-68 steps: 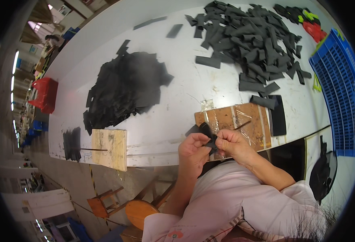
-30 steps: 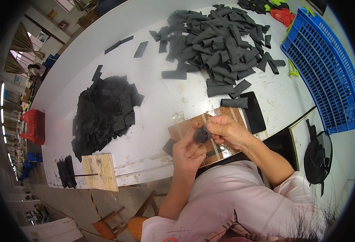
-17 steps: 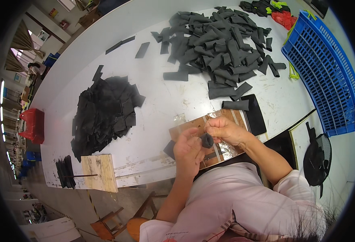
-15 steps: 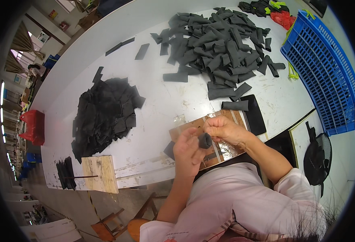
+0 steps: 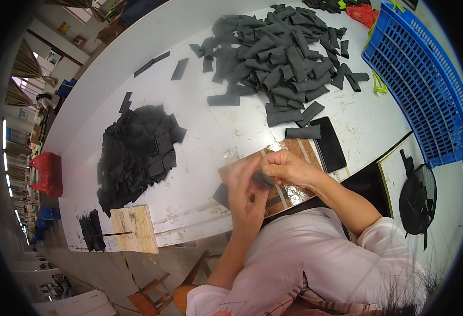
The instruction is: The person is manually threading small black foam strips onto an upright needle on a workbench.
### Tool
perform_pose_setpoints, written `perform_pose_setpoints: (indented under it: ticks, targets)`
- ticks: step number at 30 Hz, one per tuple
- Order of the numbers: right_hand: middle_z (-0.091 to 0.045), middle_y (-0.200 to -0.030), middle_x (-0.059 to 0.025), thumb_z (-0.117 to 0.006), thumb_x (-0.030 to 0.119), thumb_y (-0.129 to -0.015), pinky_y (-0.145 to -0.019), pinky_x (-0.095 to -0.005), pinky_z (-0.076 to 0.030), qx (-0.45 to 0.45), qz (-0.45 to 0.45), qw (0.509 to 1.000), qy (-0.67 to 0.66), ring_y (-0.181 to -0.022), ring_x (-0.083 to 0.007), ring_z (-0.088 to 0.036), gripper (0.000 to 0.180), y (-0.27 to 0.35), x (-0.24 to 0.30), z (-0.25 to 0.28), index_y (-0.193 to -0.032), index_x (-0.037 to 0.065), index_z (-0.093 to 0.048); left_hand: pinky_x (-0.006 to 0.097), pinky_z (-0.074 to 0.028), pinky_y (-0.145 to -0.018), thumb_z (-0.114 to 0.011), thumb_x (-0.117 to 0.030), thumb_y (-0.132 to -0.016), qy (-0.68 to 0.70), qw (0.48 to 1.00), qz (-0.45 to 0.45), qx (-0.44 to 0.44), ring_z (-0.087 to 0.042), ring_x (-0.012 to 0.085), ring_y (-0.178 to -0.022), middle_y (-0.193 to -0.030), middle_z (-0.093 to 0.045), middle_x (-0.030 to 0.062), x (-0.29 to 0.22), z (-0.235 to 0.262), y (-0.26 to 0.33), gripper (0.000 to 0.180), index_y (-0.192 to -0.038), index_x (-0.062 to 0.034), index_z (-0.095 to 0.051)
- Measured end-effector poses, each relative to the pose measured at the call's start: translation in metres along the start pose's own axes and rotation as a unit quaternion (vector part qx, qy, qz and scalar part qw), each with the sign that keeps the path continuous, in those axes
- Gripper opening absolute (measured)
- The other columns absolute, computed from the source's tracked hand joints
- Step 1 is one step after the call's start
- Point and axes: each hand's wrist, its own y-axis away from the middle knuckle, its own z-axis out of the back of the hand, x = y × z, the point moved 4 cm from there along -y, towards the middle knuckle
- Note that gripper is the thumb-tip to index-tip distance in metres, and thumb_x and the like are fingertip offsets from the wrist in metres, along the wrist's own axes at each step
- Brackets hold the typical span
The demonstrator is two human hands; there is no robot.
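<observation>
Dark grey piece (image 5: 263,179) sits between your two hands, just above the brown taped board (image 5: 235,169). Your right hand (image 5: 289,171) is pinching, thumb against bent forefinger, at the near rim of it. Your left hand (image 5: 246,192) is cupped around the other side; fingers blurred, so can't tell whether they clamp it or only prop it up.

Handling, best judgement: light, thin, soft fabric-like stuff, bends easily, won't hold a shape against a firm squeeze. Matte look, so probably not slippery; not fragile either, though an edge could crease or fold over. Take hold at the rim with thumb and forefinger, keep the left palm behind it as backing, don't crush the middle.

Same sort of look in the pile of tube-like pieces (image 5: 279,58) beyond your grip: rounded, some ends open, so likely springy but easily flattened. Loose tube (image 5: 302,132) lies nearer, beyond your right hand, beside the black flat panel (image 5: 330,145). Flat pile (image 5: 136,158) is well off to the left of your grip; thin sheets there, best lifted by a corner
</observation>
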Motion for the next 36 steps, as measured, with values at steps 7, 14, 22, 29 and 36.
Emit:
perform_pose_setpoints:
  ticks: [7, 14, 22, 29, 36]
  targets:
    - [-0.051, -0.069, -0.0058, -0.061, 0.023, -0.073, -0.053, -0.0269, -0.041, -0.129, 0.330, 0.846, 0.398, -0.062, -0.0169, -0.051, 0.023, 0.023, 0.046, -0.014, -0.075, 0.002, -0.053, 0.027, -0.041, -0.074, -0.053, 0.001, -0.077, 0.051, 0.997, -0.011, 0.055, -0.051, 0.0167, -0.086, -0.089, -0.055, 0.0106, 0.004, 0.018, -0.007, 0.010, -0.087, 0.0019, -0.057]
    - [-0.048, -0.069, -0.0058, -0.063, 0.014, -0.062, -0.051, -0.0342, -0.041, -0.042, 0.311, 0.648, 0.694, -0.066, -0.0243, -0.052, 0.021, 0.028, 0.062, -0.048, -0.073, 0.004, -0.048, 0.026, -0.044, -0.072, -0.052, 0.001, -0.080, 0.207, 0.970, 0.000, -0.124, -0.053, 0.0141, -0.079, -0.088, -0.056, 0.0102, 0.021, 0.025, 0.017, 0.003, -0.082, 0.0023, -0.050]
    - [-0.053, -0.067, -0.0119, -0.056, 0.009, -0.064, -0.054, -0.0358, -0.043, -0.043, 0.312, 0.701, 0.639, -0.066, -0.0274, -0.054, 0.012, 0.032, 0.050, -0.031, -0.073, 0.003, -0.052, 0.023, -0.042, -0.069, -0.056, 0.005, -0.073, 0.251, 0.959, 0.122, 0.053, -0.052, 0.0124, -0.079, -0.089, -0.055, 0.0092, 0.001, 0.000, -0.015, 0.012, -0.084, 0.0025, -0.053]
    - [-0.050, -0.065, -0.0134, -0.052, 0.002, -0.064, -0.054, -0.0381, -0.042, -0.057, 0.285, 0.774, 0.563, -0.060, -0.0318, -0.050, 0.011, 0.019, 0.015, -0.008, -0.075, 0.000, -0.051, 0.024, -0.042, -0.064, -0.062, 0.007, -0.065, 0.081, 0.992, 0.044, 0.083, -0.052, 0.0128, -0.072, -0.077, -0.057, 0.0078, 0.003, -0.013, -0.017, 0.013, -0.075, 0.0029, -0.056]
    - [-0.051, -0.067, -0.0149, -0.050, 0.000, -0.064, -0.056, -0.0392, -0.042, -0.060, 0.282, 0.792, 0.538, -0.064, -0.0333, -0.052, 0.016, 0.014, 0.008, -0.002, -0.080, -0.001, -0.052, 0.025, -0.043, -0.067, -0.062, 0.008, -0.066, -0.019, 0.990, -0.070, 0.118, -0.054, 0.0154, -0.076, -0.077, -0.058, 0.0099, 0.012, -0.008, -0.020, 0.016, -0.081, 0.0038, -0.058]
